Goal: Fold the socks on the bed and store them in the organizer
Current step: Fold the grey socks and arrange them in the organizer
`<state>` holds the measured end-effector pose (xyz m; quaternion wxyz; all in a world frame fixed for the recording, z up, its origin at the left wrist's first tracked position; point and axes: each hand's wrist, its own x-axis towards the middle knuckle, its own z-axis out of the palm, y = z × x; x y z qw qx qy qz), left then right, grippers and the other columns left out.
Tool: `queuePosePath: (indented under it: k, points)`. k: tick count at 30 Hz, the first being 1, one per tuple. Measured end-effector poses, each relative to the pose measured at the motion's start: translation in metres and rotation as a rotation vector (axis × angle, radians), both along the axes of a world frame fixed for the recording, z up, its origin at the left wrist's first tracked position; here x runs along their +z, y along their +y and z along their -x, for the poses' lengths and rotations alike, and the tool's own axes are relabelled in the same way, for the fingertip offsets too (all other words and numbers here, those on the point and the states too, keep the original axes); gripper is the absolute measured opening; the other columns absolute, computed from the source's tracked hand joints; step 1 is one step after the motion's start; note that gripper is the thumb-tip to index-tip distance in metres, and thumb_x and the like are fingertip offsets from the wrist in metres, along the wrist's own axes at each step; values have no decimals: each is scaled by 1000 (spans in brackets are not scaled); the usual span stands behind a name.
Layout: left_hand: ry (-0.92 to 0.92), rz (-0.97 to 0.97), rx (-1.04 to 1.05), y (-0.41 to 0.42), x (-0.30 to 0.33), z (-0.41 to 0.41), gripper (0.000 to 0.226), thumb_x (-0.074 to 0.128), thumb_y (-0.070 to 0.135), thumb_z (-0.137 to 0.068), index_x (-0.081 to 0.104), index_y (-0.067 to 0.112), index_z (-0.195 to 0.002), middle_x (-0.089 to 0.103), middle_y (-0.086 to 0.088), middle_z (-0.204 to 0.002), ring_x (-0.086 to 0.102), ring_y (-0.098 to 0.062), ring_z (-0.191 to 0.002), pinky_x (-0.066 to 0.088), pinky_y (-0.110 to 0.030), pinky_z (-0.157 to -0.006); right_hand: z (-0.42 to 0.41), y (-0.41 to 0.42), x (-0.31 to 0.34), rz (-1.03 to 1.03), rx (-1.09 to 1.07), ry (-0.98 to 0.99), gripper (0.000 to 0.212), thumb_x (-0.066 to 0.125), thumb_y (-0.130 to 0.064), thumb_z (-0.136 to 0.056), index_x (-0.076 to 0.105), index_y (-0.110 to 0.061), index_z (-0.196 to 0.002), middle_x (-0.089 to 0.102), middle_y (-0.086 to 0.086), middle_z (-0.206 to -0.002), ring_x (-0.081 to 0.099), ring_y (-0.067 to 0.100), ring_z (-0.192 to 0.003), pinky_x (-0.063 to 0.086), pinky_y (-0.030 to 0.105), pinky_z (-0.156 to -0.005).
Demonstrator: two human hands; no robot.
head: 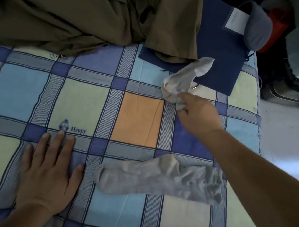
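Head view showed a bed covered by a checked sheet of blue, pale yellow and orange squares, with the printed word "Happy" on it. Just below and left of that word, the left hand lay flat on the sheet, palm down, fingers spread and holding nothing. Right of the word and farther up the bed, the right hand had its fingers closed on one end of a pale grey cotton sock, whose other end lay on a flat dark blue fabric organizer. Below and right of the word, a second pale grey sock lay flat and unfolded on the sheet, under the right forearm. Above the word, a rumpled olive-brown cloth covered the far bed and overlapped the organizer's edge.
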<state>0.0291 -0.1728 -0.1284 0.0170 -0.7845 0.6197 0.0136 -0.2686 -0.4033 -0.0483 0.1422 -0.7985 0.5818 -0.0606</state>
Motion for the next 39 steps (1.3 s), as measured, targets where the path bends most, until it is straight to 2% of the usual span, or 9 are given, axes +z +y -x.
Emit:
queuePosePath:
  k: [4,8,12,14,17,23,27,33,39]
  points:
    - [25,-36,9,2,7,1,75,24,62,-86,31,20,-148,29,-8,-156,19,-34,-146,9,-51,-118,9,1,28,-38,-180,-327,17,48,-13,-86,52,-18,-70,57,-7,-61,50,13,-57,40,25,-48]
    - [207,8,115,-7,29,8,67,37,59,-82,53,19,-134,47,-8,-146,35,-32,-138,16,-45,-116,10,9,64,-63,-383,-538,15,56,-12,-75,54,-17,-62,49,-7,-47,43,7,-43,37,20,-37]
    - [1195,277,543,-49,91,47,9,62,41,-84,68,36,-88,70,11,-92,65,-17,-98,51,-31,-79,-2,19,107,-164,-415,-688,5,62,-13,-77,64,-9,-79,66,16,-71,66,23,-60,59,39,-56]
    - [1492,159,508,-70,115,73,28,73,39,-80,63,40,-107,64,13,-116,59,-10,-114,45,-26,-91,-11,27,131,-258,-386,-810,8,61,-9,-81,63,-3,-85,66,25,-80,71,29,-66,62,46,-60]
    - [1823,-81,418,-94,141,102,78,77,45,-72,40,37,-140,40,8,-149,42,-14,-135,32,-45,-113,-22,42,167,-375,-296,-974,14,63,-6,-81,66,0,-93,69,27,-91,72,36,-78,60,43,-61]
    - [2534,-278,393,-71,146,98,73,84,49,-60,57,13,-118,60,-11,-133,62,-31,-116,55,-53,-84,-17,70,209,-574,-255,-1342,20,64,-10,-84,67,-10,-103,74,9,-90,73,22,-74,55,32,-56]
    - [2317,-250,338,-42,140,81,48,94,34,-49,74,18,-90,74,-4,-87,72,-18,-71,58,-31,-56,8,90,181,-516,-442,-1275,16,58,-5,-86,69,-14,-94,74,9,-84,73,24,-71,56,34,-56]
    - [1720,-232,415,-35,125,77,4,71,18,-80,74,21,-83,73,-2,-78,67,-12,-66,55,-27,-55,55,128,96,-501,-802,-1059,17,59,-3,-84,72,-13,-84,75,13,-83,73,33,-79,59,51,-67]
    - [1243,-55,364,-35,91,87,12,73,14,-81,71,26,-78,71,5,-74,63,-11,-70,49,-26,-65,75,156,32,-503,-936,-968,16,62,4,-80,70,-8,-86,74,5,-73,70,20,-61,55,29,-53]
